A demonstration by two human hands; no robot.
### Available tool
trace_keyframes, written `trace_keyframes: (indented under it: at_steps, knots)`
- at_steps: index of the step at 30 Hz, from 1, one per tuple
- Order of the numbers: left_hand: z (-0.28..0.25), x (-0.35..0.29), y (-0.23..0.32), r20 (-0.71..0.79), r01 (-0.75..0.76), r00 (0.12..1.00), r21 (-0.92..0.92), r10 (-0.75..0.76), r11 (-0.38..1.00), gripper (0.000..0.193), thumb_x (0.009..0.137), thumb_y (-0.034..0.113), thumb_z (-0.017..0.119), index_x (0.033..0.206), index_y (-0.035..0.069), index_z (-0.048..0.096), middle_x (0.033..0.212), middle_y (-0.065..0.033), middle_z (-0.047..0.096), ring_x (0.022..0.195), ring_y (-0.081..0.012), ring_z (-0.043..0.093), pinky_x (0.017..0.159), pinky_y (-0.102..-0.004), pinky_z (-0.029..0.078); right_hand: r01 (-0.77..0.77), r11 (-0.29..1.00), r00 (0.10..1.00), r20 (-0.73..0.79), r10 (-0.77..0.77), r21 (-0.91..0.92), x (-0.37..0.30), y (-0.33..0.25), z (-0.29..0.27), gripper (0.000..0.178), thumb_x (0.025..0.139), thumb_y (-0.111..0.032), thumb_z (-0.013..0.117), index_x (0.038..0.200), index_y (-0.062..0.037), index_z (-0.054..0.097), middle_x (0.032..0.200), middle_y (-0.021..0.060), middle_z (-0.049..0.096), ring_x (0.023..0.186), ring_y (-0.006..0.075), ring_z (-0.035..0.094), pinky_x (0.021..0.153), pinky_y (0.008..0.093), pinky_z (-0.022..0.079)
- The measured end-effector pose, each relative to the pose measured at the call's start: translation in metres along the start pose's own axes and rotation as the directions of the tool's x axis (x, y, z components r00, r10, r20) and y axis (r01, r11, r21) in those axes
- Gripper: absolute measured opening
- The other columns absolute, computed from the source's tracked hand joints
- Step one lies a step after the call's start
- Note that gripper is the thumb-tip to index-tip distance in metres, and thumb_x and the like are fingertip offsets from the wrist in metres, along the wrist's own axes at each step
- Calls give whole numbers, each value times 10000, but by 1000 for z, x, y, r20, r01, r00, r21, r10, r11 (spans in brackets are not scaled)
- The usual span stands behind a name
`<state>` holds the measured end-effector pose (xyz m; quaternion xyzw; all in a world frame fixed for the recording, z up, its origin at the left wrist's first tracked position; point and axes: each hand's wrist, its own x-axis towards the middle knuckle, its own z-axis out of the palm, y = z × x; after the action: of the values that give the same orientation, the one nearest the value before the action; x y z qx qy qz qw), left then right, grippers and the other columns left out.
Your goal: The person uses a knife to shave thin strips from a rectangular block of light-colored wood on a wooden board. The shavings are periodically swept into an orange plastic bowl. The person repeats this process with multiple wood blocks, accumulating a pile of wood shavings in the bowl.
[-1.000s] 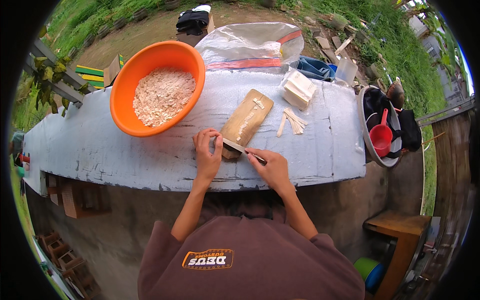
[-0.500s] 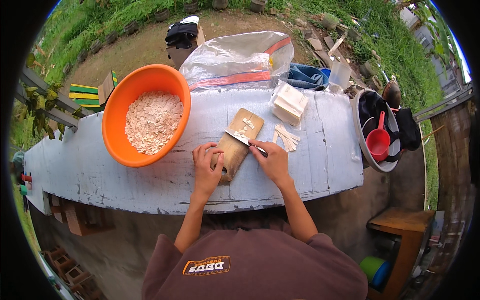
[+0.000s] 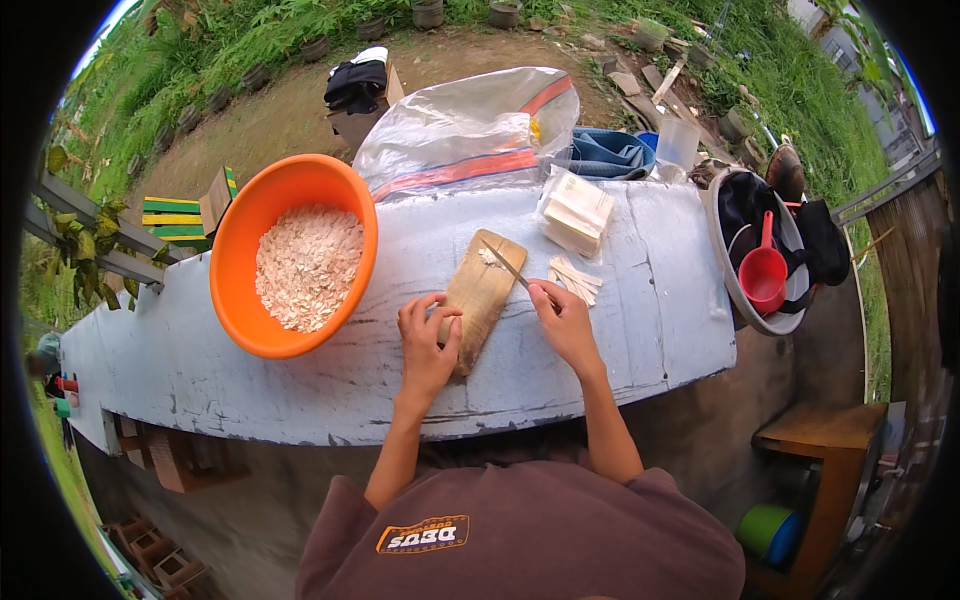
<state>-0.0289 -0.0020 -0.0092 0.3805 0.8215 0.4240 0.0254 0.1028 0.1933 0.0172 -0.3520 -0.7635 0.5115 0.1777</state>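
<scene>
A small wooden cutting board (image 3: pixel 478 300) lies aslant on the table before me. My left hand (image 3: pixel 430 340) is at its near left side, fingers bent and closed on the board's edge. In my right hand (image 3: pixel 567 325) I grip a knife (image 3: pixel 508 262) by its handle. Its narrow blade points away and to the left over the board's far end. Beside the blade sits a small heap of pale cut pieces (image 3: pixel 490 257). Several pale flat strips (image 3: pixel 575 280) lie fanned out just right of the board, near my right hand.
An orange basin (image 3: pixel 228 290) of pale flakes (image 3: pixel 308 265) stands at left. Behind the board are a clear plastic pack of pale blocks (image 3: pixel 577 212) and a large clear sack (image 3: pixel 450 140). A grey tub (image 3: pixel 730 275) with a red dipper (image 3: pixel 764 270) stands off the table's right end.
The knife has swung from lying across the board to pointing away. The pale pieces now form one small heap. My view has shifted slightly.
</scene>
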Motion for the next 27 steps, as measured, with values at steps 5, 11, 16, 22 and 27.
trace_keyframes:
  at_steps: [5, 11, 16, 22, 27]
  knots:
    - [4, 6, 31, 17, -58, 998, -45, 59, 997, 126, 938, 106, 695, 1055, 65, 718, 1299, -88, 635, 1293, -332, 472, 1129, -455, 368, -19, 995, 977, -214, -2, -99, -27, 17, -28, 322, 1049, -296, 651, 1263, -76, 747, 843, 85, 677, 714, 151, 599, 678, 316, 468]
    - [52, 33, 66, 119, -338, 926, -158, 357, 928, 154, 935, 42, 674, 1081, 67, 716, 1251, -76, 698, 1261, -305, 561, 1091, -437, 415, 89, 983, 847, -506, -161, -162, -34, 68, -45, 339, 1063, -296, 625, 1289, -63, 725, 980, 179, 777, 809, 242, 742, 751, 348, 555]
    - [101, 60, 88, 153, -477, 851, -171, 502, 862, 253, 917, 7, 661, 1163, 59, 691, 1240, -99, 713, 1267, -315, 594, 1101, -441, 421, -23, 998, 893, -449, -8, -62, -27, 51, -53, 351, 1076, -306, 604, 1282, -44, 715, 911, 208, 753, 790, 276, 743, 742, 372, 551]
    - [132, 80, 85, 200, -487, 843, -115, 500, 866, 284, 888, -21, 640, 1153, 54, 707, 1123, -117, 708, 1152, -312, 621, 1035, -439, 445, 69, 997, 884, -460, -82, -47, -31, 57, -50, 344, 1081, -310, 602, 1282, -54, 715, 781, 153, 662, 668, 228, 628, 668, 360, 501]
    - [131, 83, 84, 175, -531, 825, -86, 537, 843, 240, 889, -23, 644, 1106, 54, 714, 1044, -103, 706, 1068, -311, 624, 960, -433, 463, 152, 984, 851, -494, -178, -93, -29, 66, -47, 329, 1081, -282, 616, 1287, -44, 710, 684, 81, 608, 596, 147, 538, 591, 330, 454]
